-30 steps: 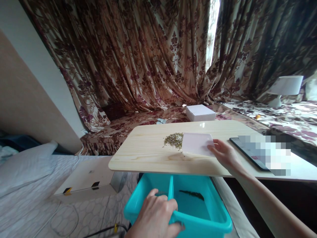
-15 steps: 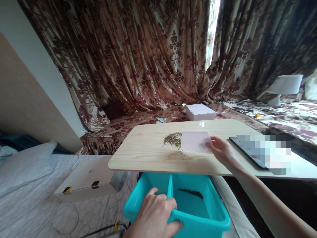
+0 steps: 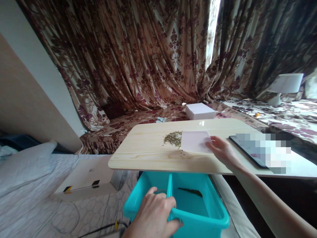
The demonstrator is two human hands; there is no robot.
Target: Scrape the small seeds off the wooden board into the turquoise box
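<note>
With its fingers wrapped over the near rim beside the middle divider, my left hand point(image 3: 157, 210) grips a turquoise two-compartment bin point(image 3: 220, 222). Dark green bits lie in a streak on the floor of its right compartment; the left one is partly covered by my hand. My right hand point(image 3: 219, 147) pinches the right edge of a flat white plastic sheet point(image 3: 195, 141), which lies low over the light wooden tabletop point(image 3: 138, 152). Against the sheet's left edge sits a pile of small green-brown dried flakes point(image 3: 172, 138), with a few crumbs loose in front of it.
On the tabletop's right side lies a dark-edged tablet point(image 3: 247, 153), its screen blurred out. A white box point(image 3: 200, 111) rests behind the table. To the left, a large white box point(image 3: 86, 175) and a dark cable point(image 3: 104, 228) lie on the bed. A white lamp point(image 3: 288, 83) stands far right.
</note>
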